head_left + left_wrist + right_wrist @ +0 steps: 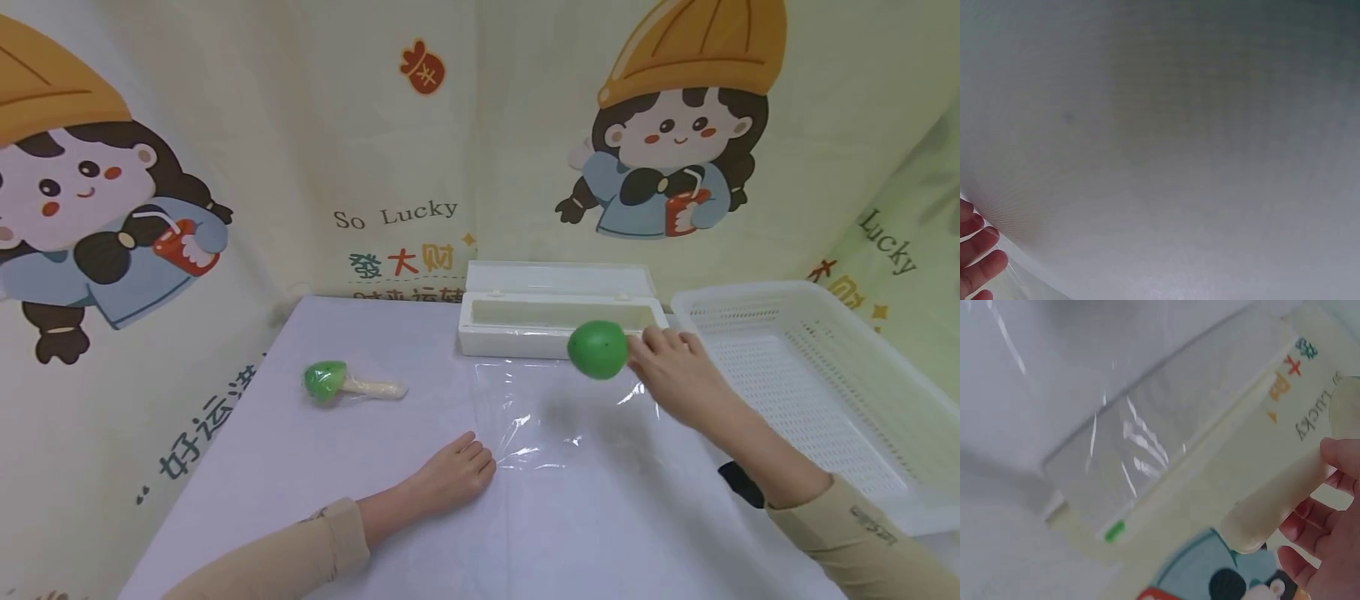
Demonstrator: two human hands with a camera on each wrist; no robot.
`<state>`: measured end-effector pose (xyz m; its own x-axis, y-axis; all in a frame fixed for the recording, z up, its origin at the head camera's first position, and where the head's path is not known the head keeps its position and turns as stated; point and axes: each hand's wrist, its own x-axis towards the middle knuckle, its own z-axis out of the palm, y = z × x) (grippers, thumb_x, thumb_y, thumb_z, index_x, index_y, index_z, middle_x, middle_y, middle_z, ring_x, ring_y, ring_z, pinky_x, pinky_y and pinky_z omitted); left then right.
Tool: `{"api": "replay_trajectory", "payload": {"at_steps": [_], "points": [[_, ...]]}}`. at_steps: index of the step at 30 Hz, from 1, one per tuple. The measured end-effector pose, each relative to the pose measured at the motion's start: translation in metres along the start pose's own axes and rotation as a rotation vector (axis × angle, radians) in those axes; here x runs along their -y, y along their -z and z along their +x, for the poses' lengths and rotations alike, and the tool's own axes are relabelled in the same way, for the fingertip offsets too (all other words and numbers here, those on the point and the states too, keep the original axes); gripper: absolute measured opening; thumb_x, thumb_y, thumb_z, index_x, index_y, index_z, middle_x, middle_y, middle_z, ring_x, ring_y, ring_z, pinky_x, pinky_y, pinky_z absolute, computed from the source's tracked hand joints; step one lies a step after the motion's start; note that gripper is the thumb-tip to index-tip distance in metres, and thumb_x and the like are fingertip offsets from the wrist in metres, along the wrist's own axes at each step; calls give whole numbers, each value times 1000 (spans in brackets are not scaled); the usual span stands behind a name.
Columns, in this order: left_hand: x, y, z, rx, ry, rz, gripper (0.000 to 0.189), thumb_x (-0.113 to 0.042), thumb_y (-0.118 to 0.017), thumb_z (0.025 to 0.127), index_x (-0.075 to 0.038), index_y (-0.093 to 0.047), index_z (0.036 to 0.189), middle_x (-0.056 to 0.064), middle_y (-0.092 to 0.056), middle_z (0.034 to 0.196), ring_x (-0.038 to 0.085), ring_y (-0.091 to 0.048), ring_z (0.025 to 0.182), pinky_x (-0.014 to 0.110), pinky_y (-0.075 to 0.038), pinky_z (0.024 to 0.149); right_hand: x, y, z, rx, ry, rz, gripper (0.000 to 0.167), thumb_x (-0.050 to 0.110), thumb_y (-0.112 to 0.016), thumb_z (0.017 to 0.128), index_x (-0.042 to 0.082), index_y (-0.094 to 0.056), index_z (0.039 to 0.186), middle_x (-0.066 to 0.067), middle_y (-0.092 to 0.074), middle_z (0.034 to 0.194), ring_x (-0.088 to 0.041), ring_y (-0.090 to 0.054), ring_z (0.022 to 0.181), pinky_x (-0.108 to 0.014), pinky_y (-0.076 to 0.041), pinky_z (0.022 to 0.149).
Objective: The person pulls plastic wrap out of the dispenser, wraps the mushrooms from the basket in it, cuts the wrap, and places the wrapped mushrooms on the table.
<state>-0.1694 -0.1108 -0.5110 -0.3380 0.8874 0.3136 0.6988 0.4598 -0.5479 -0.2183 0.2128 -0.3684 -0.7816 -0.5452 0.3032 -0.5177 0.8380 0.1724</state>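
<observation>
My right hand (675, 375) holds a maraca by its pale handle (1279, 503), raised above the table. Its green rounded head (597, 350) points left in the head view. Below it a clear plastic bag (525, 417) lies flat on the table. At the bag's near left corner my left hand (461, 472) rests on the table, its fingertips (988, 269) slightly spread beside clear film in the left wrist view. A second maraca (326, 381), wrapped in clear plastic, lies further left with its handle to the right.
A white box (517, 343) with its lid raised stands at the back of the table. To the right is a white perforated basket (795, 417). A black object (741, 483) lies partly under the right forearm. Printed cloth (375, 150) hangs behind.
</observation>
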Motion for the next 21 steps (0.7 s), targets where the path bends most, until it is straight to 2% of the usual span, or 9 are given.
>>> {"api": "replay_trajectory", "payload": {"at_steps": [5, 10, 16, 21], "points": [[0, 0, 1, 29, -4, 0, 64, 3, -2, 88, -11, -64, 87, -2, -57, 78, 14, -52, 76, 31, -42, 83, 34, -48, -1, 1, 74, 30, 24, 16, -65, 83, 11, -47, 98, -3, -37, 78, -24, -41, 76, -40, -37, 74], [0, 1, 1, 51, -9, -2, 64, 3, -2, 87, -12, -64, 91, -2, -58, 81, 14, -53, 78, 32, -41, 86, 51, -86, -3, -21, 102, 39, 21, 16, -63, 84, 12, -45, 94, -2, -33, 75, -23, -41, 72, -41, -39, 73], [-1, -1, 1, 2, -1, 19, 63, 3, -3, 89, -12, -64, 85, -2, -56, 77, 14, -53, 75, 31, -42, 84, 61, -106, -6, -51, 127, 11, 22, 14, -64, 82, 11, -45, 94, -5, -34, 76, -24, -42, 72, -40, -41, 70], [-2, -2, 0, -21, 2, 20, 60, 3, -6, 89, -12, -64, 83, -2, -57, 77, 14, -53, 74, 31, -42, 83, 64, -112, -8, -7, 123, 44, 23, 11, -65, 81, 11, -44, 91, -4, -31, 74, -22, -38, 71, -39, -39, 69]]}}
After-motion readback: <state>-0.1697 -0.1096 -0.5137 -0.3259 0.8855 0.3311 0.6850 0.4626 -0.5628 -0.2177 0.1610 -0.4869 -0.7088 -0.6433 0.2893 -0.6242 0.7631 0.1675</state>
